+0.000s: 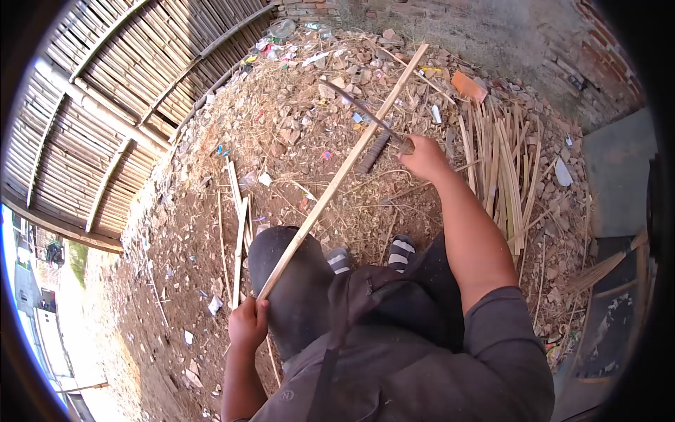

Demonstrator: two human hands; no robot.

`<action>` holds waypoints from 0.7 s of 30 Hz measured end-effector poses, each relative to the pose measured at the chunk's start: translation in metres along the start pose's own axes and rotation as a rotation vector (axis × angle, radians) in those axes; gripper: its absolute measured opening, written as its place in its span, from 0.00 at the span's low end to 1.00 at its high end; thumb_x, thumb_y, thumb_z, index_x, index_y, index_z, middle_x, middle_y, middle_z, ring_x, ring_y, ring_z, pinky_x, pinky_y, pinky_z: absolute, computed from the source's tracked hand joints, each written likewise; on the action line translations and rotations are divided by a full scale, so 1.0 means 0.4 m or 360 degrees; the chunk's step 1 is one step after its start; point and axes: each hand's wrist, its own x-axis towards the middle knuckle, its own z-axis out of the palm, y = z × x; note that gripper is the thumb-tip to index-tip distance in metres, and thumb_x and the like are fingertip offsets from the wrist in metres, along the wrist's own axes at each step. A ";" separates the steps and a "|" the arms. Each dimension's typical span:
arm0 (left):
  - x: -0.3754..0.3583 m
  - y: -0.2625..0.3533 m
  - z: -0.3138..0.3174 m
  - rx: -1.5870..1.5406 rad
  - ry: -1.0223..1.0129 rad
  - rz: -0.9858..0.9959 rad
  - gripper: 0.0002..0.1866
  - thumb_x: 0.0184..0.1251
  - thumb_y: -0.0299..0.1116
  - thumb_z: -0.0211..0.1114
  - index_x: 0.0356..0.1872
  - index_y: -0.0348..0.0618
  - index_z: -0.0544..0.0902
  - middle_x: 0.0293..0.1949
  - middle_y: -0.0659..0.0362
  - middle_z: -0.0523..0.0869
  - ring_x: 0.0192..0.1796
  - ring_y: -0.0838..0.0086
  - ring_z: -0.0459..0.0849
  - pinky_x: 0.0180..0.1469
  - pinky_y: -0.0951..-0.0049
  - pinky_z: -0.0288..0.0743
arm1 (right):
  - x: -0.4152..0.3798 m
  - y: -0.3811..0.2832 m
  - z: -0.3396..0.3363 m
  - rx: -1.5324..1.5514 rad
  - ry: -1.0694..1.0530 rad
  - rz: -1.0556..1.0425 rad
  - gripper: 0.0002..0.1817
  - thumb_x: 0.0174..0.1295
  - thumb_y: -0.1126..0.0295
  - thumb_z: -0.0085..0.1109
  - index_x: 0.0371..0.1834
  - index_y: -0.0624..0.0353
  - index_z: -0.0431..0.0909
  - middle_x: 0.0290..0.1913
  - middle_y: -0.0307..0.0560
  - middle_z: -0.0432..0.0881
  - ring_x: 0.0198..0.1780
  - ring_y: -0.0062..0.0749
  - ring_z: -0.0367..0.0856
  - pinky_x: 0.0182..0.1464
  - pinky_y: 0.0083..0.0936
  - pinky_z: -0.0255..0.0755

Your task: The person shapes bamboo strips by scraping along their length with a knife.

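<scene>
My left hand (247,323) is closed around the near end of a long, pale bamboo strip (330,190). The strip passes over my left knee and slants away to the upper right. My right hand (425,156) grips the handle of a machete (362,109), whose long dark blade points to the upper left. The blade crosses the strip in this view, beyond its middle. Just below the crossing, near my right hand, lies a dark brown, ribbed piece (373,153) on the ground.
A pile of split bamboo strips (503,169) lies at the right, with an orange brick (469,86) behind it. More strips (239,232) lie left of my knee. Rubble and litter cover the ground. A bamboo fence (105,105), a wall (478,35) and a broom (598,271) border it.
</scene>
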 end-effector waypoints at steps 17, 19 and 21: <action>-0.027 0.096 -0.042 -0.0004 0.0090 -0.0164 0.23 0.72 0.50 0.66 0.25 0.40 0.79 0.20 0.47 0.82 0.26 0.46 0.84 0.31 0.50 0.74 | -0.061 -0.115 -0.001 0.0107 -0.0141 -0.0364 0.19 0.56 0.60 0.72 0.47 0.58 0.84 0.36 0.54 0.86 0.41 0.50 0.87 0.45 0.42 0.78; -0.038 0.115 -0.032 0.0000 0.0159 -0.0159 0.21 0.73 0.47 0.65 0.28 0.40 0.79 0.21 0.46 0.82 0.27 0.45 0.84 0.32 0.49 0.75 | -0.086 -0.134 0.008 -0.0022 -0.0201 -0.0549 0.17 0.54 0.63 0.73 0.47 0.56 0.85 0.32 0.53 0.86 0.37 0.51 0.86 0.41 0.41 0.77; -0.048 0.122 -0.030 -0.0041 0.0157 -0.0186 0.18 0.73 0.45 0.64 0.31 0.39 0.79 0.23 0.45 0.83 0.29 0.44 0.84 0.34 0.48 0.76 | -0.091 -0.130 0.025 -0.0172 -0.0300 -0.0572 0.16 0.52 0.62 0.71 0.45 0.51 0.85 0.32 0.54 0.86 0.38 0.55 0.86 0.41 0.45 0.78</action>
